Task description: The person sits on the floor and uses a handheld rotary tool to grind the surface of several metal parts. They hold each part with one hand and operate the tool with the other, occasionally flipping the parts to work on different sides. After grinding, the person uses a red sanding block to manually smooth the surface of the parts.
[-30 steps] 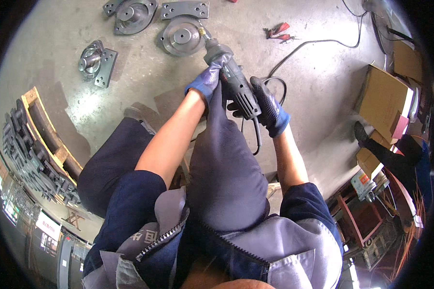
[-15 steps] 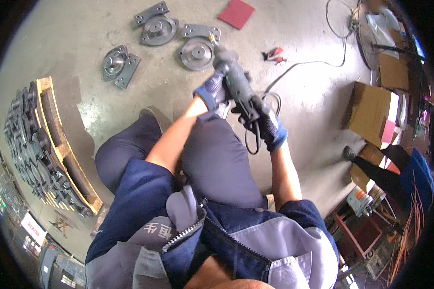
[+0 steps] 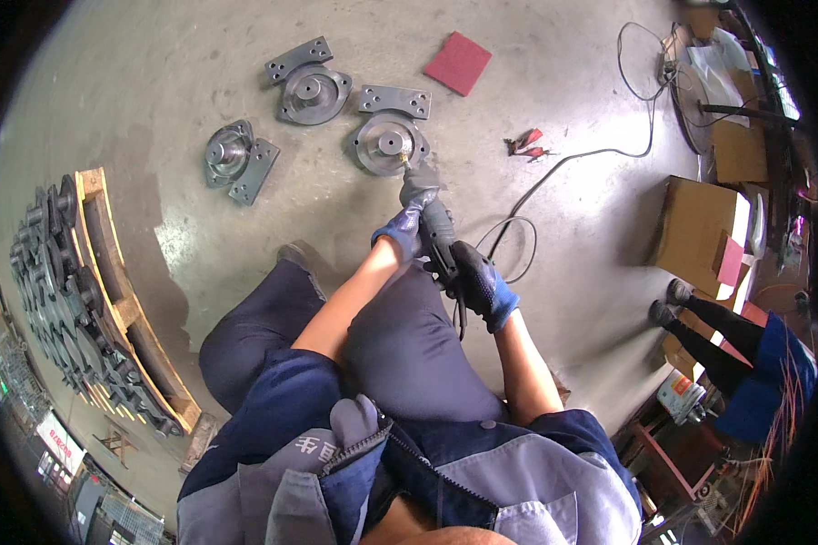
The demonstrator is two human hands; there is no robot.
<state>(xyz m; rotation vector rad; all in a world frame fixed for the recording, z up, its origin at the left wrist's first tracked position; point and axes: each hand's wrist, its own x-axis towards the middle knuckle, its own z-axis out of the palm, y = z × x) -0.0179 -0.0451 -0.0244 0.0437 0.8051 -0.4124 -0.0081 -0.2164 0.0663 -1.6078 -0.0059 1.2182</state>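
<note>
A dark electric die grinder point(image 3: 439, 229) slants away from me, held in both gloved hands. My left hand point(image 3: 405, 229) is wrapped round its front part, and my right hand point(image 3: 480, 283) grips the rear body near the cord. At its front end the tip lies over the near right side of a round steel flange point(image 3: 369, 153); I cannot tell whether it touches. Joined to or lying against that flange is a steel plate with holes point(image 3: 395, 101). Two similar metal parts, one farther off point(image 3: 311, 102) and one to the left point(image 3: 231, 156), lie on the floor.
A red square pad point(image 3: 458, 64) and red-handled pliers or cutters point(image 3: 527, 143) lie beyond. The black cord point(image 3: 580, 157) loops to the right. On the left stands a wooden pallet point(image 3: 125, 295) of metal parts; at right are cardboard boxes point(image 3: 700, 234) and another person's legs point(image 3: 709, 331).
The grinder tip has come from beside the holed plate to the near side of the flange. My right hand has moved inward, and the other person's second foot now shows.
</note>
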